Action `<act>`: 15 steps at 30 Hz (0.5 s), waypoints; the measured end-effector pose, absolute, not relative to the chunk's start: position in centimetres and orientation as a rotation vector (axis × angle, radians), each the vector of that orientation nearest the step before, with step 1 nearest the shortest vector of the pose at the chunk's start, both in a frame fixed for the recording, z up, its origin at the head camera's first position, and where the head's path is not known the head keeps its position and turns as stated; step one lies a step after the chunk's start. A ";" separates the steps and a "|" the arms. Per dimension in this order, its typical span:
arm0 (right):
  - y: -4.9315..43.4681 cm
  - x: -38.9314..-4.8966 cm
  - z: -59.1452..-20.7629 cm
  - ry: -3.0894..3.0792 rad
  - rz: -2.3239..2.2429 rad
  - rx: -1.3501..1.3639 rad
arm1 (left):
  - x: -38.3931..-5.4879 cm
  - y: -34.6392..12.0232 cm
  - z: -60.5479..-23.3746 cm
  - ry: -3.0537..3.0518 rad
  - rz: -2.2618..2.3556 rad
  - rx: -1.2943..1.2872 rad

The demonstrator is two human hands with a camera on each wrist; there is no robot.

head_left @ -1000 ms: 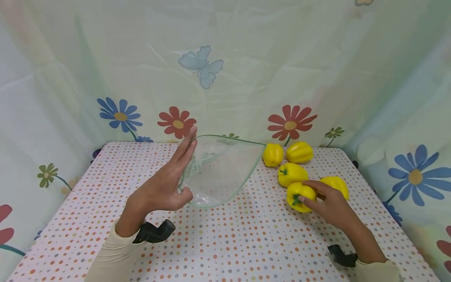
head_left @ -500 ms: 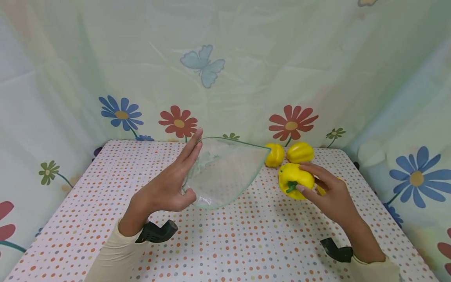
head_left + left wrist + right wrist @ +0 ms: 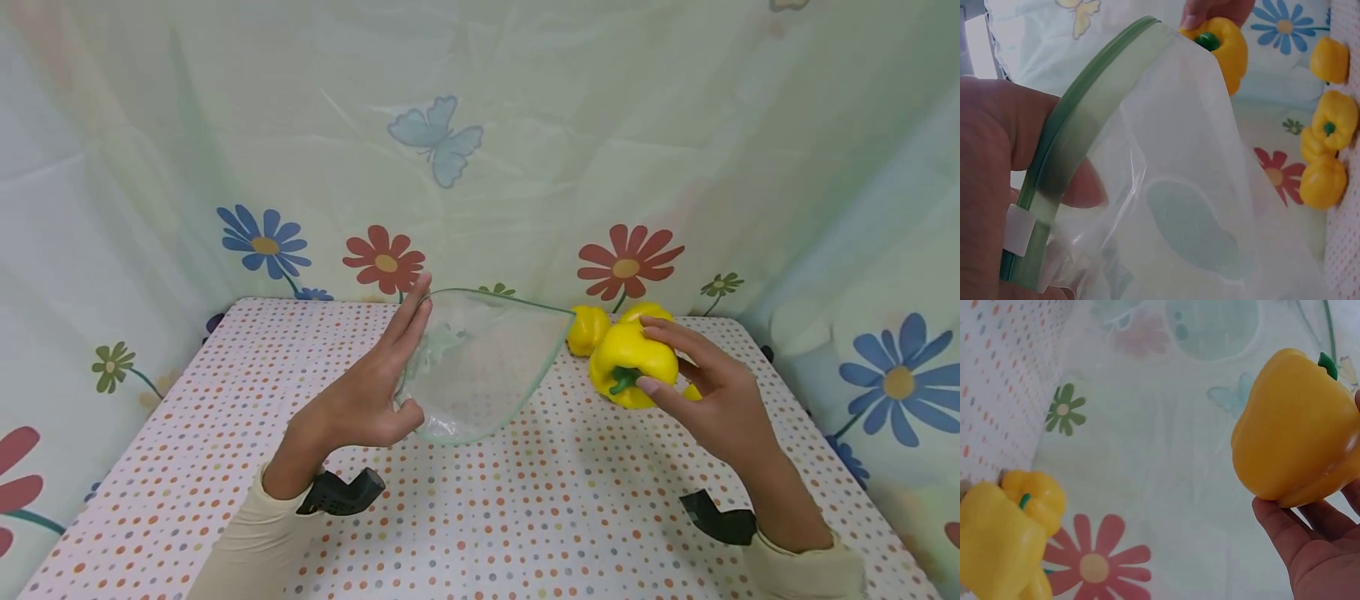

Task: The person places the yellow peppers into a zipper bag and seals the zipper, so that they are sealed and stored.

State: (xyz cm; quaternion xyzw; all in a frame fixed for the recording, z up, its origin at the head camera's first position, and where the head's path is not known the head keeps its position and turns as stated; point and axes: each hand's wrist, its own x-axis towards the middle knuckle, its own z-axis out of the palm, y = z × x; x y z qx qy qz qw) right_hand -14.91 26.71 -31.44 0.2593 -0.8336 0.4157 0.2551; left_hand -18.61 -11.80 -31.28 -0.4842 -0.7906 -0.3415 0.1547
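My left hand (image 3: 367, 387) holds a clear zip bag (image 3: 487, 375) by its green-edged mouth, which gapes wide toward me and to the right. In the left wrist view, fingers lie on both sides of the green zip strip (image 3: 1085, 87), and a white slider (image 3: 1019, 229) sits near its lower end. A yellow bell pepper (image 3: 647, 354) with a green stem is gripped in my right hand (image 3: 723, 400), thumb beside the stem and fingers over the far side. It is raised above the table, just right of the bag's mouth. The right wrist view shows the pepper (image 3: 1297, 431) on the fingertips.
Several more yellow bell peppers (image 3: 1322, 182) rest on the dotted tabletop (image 3: 510, 517) at the back right, partly hidden behind the held one in the head view. A flower-printed curtain (image 3: 525, 167) closes off the back and sides.
My right hand has lifted the bell pepper off the table and brought it up, slightly away from me. My left hand has shifted a little to the right with the bag.
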 end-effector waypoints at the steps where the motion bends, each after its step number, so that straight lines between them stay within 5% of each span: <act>1: 26.6 -14.8 -31.2 -2.258 1.128 0.713 | -18.6 -11.8 -31.3 -2.264 -0.978 -1.383; 15: 23.2 -14.2 -28.7 -1.936 1.500 1.119 | -18.5 -11.6 -31.4 -2.297 -0.996 -1.358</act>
